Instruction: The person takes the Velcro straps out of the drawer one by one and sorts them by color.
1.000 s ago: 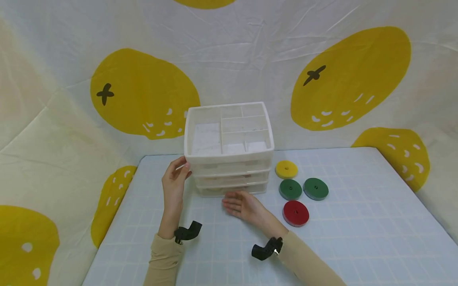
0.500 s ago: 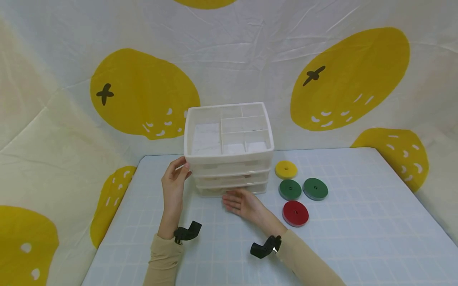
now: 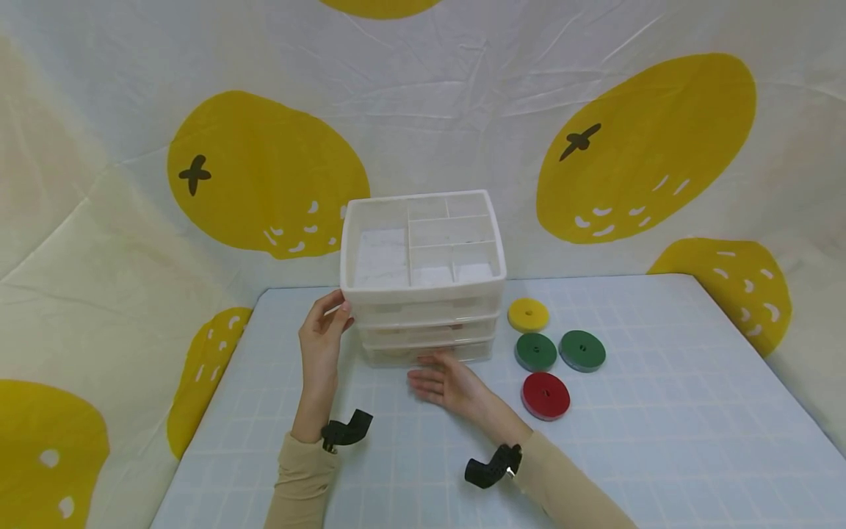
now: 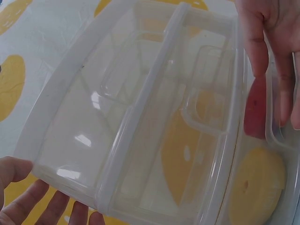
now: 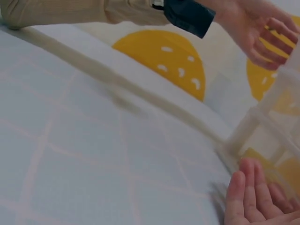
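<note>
A white plastic drawer unit (image 3: 423, 294) with three clear drawers and a divided top tray stands at the back of the table. My left hand (image 3: 322, 327) touches its left side, thumb near the front corner, fingers spread loosely along the side in the left wrist view. Before the bottom drawer (image 3: 390, 355) is my right hand (image 3: 452, 382), its fingers extended leftward and overlapping the drawer's front. In the left wrist view, fingers of that hand are right at the drawer's handle recess. A yellow disc (image 4: 255, 187) and a red disc (image 4: 255, 110) show inside that drawer.
Right of the unit lie another yellow disc (image 3: 528, 314), two green discs, one of them (image 3: 535, 352) nearer the unit, and a red disc (image 3: 545, 395). A patterned curtain (image 3: 456, 95) hangs behind the table. Each wrist carries a black camera mount (image 3: 346, 427).
My right hand has shifted slightly at the bottom drawer, and its fingers have spread a little apart. The left hand, drawer unit and loose discs have stayed in place.
</note>
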### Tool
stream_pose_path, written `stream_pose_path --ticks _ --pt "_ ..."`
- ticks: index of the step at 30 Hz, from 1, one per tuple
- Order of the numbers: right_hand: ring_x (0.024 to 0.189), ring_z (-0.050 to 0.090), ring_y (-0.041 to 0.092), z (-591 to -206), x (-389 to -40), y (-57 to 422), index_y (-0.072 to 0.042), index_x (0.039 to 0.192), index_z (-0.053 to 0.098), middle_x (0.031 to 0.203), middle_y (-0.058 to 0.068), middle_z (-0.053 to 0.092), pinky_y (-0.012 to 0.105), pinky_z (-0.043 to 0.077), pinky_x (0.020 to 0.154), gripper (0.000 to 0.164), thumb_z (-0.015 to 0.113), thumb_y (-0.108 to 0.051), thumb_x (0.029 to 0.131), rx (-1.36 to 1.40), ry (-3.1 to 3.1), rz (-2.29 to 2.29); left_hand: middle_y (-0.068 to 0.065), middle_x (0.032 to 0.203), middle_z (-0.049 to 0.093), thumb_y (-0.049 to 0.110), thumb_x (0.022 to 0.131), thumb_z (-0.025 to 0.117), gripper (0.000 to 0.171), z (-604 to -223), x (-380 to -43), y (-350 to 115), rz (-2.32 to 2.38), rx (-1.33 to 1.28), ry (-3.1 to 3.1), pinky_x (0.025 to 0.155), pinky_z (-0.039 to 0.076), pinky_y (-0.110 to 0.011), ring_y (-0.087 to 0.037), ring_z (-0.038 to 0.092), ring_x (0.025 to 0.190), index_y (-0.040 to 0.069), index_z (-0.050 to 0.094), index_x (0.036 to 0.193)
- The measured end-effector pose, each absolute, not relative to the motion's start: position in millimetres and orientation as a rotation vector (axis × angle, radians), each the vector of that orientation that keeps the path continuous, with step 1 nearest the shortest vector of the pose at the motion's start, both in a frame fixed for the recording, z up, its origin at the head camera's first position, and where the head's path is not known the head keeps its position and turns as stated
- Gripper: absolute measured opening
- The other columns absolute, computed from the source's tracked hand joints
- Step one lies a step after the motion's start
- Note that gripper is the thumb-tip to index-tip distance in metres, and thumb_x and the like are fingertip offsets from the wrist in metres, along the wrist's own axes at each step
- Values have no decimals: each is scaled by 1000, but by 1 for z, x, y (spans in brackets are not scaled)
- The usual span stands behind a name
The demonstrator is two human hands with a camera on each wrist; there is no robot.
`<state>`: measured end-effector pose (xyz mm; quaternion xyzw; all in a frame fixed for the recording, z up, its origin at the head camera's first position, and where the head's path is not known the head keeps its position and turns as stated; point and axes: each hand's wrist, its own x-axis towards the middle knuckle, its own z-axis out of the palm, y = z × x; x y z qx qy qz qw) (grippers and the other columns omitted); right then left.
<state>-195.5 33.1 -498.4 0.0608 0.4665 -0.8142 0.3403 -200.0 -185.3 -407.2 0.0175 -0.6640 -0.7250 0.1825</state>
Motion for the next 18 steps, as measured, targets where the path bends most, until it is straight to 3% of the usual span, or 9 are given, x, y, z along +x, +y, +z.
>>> stream_pose_path --ticks 7,18 --pt "102 67 20 -499 -188 34 1 143 32 111 10 68 36 52 99 54 32 -35 104 156 1210 -2125 3 112 61 21 91 67 33 -408 -200 -186 -2053 38 -1867 87 56 -24 -12 59 96 7 62 121" --pt "106 66 23 -499 -171 38 0 145 32 118 14 67 41 47 106 54 39 -34 103 180 1175 -2120 2 114 60 23 91 66 34 -407 -199 -185 -2053 42 -1878 88 56 -24 -14 59 100 9 62 122"
